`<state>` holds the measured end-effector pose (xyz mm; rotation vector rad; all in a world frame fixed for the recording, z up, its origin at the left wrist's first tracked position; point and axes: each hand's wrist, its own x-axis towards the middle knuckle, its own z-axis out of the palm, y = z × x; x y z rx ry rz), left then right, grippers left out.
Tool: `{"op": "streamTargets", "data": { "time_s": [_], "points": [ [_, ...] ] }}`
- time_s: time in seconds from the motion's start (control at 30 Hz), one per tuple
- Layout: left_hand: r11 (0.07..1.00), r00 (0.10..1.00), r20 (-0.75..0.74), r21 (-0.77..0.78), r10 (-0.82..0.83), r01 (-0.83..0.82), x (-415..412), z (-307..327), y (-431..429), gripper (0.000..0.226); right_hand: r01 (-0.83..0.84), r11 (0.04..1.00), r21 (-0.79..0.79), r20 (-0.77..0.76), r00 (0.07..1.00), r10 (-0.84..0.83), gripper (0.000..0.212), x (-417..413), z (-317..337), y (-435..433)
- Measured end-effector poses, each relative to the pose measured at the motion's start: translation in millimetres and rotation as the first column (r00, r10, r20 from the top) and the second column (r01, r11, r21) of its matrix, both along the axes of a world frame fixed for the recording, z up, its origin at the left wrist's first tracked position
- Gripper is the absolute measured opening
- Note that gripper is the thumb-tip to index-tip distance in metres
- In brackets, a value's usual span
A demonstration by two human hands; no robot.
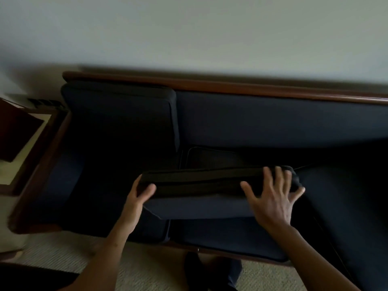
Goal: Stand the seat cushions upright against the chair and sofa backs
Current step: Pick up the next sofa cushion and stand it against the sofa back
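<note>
Left hand grips the raised seat cushion by its corner, right hand splayed flat across its other end.

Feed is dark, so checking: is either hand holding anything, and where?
The left hand grips the middle seat cushion at its raised left corner; the right hand lies spread on its right end.

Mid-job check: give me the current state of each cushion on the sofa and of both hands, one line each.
Left seat cushion: already upright against the sofa back.
Middle seat cushion: front edge lifted, tilted, not yet upright.
Right seat cushion: too dark to judge its position.
Left hand: gripping the middle cushion's left corner.
Right hand: fingers spread, pressed on the cushion's right end.
</note>
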<state>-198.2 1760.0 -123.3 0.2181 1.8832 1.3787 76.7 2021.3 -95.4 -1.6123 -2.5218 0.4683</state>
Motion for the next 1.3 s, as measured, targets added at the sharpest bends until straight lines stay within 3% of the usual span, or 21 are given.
{"op": "streamTargets", "data": {
  "time_s": [0.03,0.1,0.2,0.27,0.43,0.53,0.67,0.77,0.87,0.93,1.0,1.07,1.13,1.23,1.3],
  "points": [
    [0.993,0.994,0.002,-0.046,-0.109,0.109,-3,2,-5,0.116,-0.163,0.986,-0.040,0.089,0.982,0.166,0.102,-10,6,-4],
    [0.937,0.950,-0.016,-0.169,-0.313,0.306,-12,2,-17,0.141,-0.441,0.885,-0.149,0.208,0.861,0.464,0.118,-32,11,-17],
    [0.858,0.887,-0.070,-0.297,-0.457,0.418,-23,-7,-29,0.138,-0.646,0.742,-0.182,0.308,0.679,0.667,0.135,-68,5,-37],
    [0.879,0.899,-0.109,-0.286,-0.424,0.380,-27,-12,-28,0.126,-0.691,0.713,-0.122,0.321,0.652,0.687,0.132,-85,1,-43],
    [0.911,0.900,-0.200,-0.231,-0.388,0.342,-31,15,-2,0.092,-0.684,0.729,-0.008,0.266,0.702,0.661,0.112,-88,10,-23],
    [0.923,0.868,-0.314,-0.153,-0.384,0.353,-29,51,14,0.089,-0.647,0.762,0.039,0.190,0.753,0.630,0.111,-75,24,-9],
    [0.913,0.794,-0.482,-0.031,-0.370,0.406,-29,117,39,0.091,-0.562,0.821,0.098,-0.037,0.822,0.568,0.112,-59,46,4],
    [0.878,0.648,-0.649,-0.066,-0.398,0.473,-27,168,65,0.090,-0.485,0.872,0.061,-0.247,0.840,0.484,0.114,-51,56,4],
    [0.831,0.433,-0.797,-0.146,-0.420,0.537,-12,205,99,0.087,-0.404,0.910,-0.089,-0.406,0.850,0.337,0.117,-41,57,3],
    [0.794,0.267,-0.851,-0.248,-0.452,0.555,6,212,123,0.088,-0.377,0.902,-0.208,-0.407,0.872,0.271,0.120,-36,52,5],
    [0.745,0.160,-0.838,-0.356,-0.521,0.564,25,200,143,0.086,-0.369,0.870,-0.328,-0.369,0.897,0.241,0.123,-30,40,8],
    [0.677,0.101,-0.780,-0.462,-0.617,0.574,45,177,158,0.082,-0.382,0.823,-0.420,-0.358,0.903,0.237,0.124,-26,34,12],
    [0.646,0.102,-0.748,-0.486,-0.656,0.588,62,157,173,0.083,-0.378,0.801,-0.464,-0.363,0.906,0.218,0.127,-20,36,19],
    [0.615,0.097,-0.736,-0.477,-0.670,0.628,74,147,194,0.091,-0.338,0.811,-0.478,-0.399,0.906,0.143,0.130,-10,53,34],
    [0.570,0.038,-0.709,-0.533,-0.704,0.625,68,142,192,0.102,-0.320,0.836,-0.446,-0.428,0.896,0.115,0.135,-5,66,46]
  ]
}}
